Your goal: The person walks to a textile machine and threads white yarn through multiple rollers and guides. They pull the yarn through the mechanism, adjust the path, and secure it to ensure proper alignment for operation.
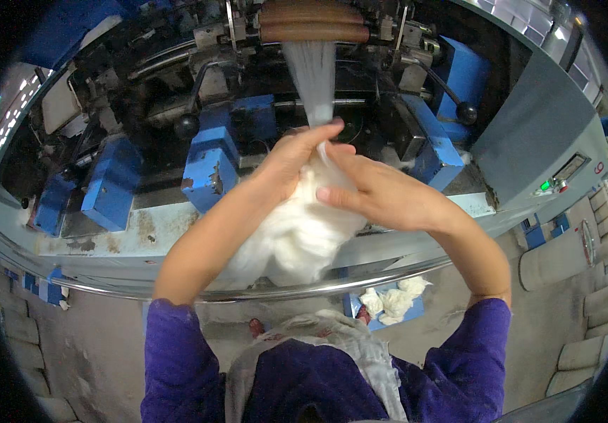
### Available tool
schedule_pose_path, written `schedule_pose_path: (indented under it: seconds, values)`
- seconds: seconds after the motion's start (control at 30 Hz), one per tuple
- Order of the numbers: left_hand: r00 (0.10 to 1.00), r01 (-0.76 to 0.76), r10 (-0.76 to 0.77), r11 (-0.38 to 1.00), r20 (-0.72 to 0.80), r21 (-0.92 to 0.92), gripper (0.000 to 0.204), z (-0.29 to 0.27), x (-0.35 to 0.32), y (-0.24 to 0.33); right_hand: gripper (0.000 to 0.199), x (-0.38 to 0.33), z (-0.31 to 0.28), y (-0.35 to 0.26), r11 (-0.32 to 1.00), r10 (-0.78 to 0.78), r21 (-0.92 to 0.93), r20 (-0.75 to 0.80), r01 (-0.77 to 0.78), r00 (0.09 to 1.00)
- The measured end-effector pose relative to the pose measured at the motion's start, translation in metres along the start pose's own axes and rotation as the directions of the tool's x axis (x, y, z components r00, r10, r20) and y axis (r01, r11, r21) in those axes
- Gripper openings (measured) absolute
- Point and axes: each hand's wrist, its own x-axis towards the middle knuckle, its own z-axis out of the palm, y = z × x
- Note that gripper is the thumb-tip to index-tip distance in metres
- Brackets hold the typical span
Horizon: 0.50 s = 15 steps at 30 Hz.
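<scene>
A thin white fibre web (311, 77) streams down from brown rollers (312, 22) at the top of a textile machine. Below it, both my hands gather a soft white clump of fibre (297, 233). My left hand (291, 158) grips the top of the clump from the left, fingers reaching up to where the web ends. My right hand (381, 190) closes on it from the right, thumb pressed into the fibre. The clump hangs down between my forearms, in front of the machine's steel rail (360, 280).
Blue metal blocks (209, 166) and black-knobbed levers (467, 113) flank the hands on the machine bed. A grey control panel with a green light (545, 186) stands at the right. More white fibre lies in a blue tray (388, 303) on the floor.
</scene>
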Motion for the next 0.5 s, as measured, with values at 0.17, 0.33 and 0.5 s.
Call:
schedule_pose_path:
  seconds: [0.17, 0.33, 0.5]
  values:
    - [0.999, -0.028, 0.028, 0.999, 0.023, 0.04, 0.025, -0.013, 0.005, -0.008, 0.031, 0.001, -0.065, -0.006, 0.816, -0.192, -0.521, 0.162, 0.249, 0.968]
    - [0.997, -0.074, 0.075, 0.992, -0.007, 0.102, 0.022, -0.015, 0.007, -0.012, 0.029, 0.086, -0.103, 0.013, 0.741, -0.26, -0.655, -0.079, 0.147, 0.962]
    - [0.993, -0.075, 0.091, 0.978, -0.071, 0.196, 0.021, -0.012, 0.004, -0.011, 0.014, 0.149, -0.07, 0.043, 0.402, -0.52, -0.882, 0.001, 0.247, 0.854]
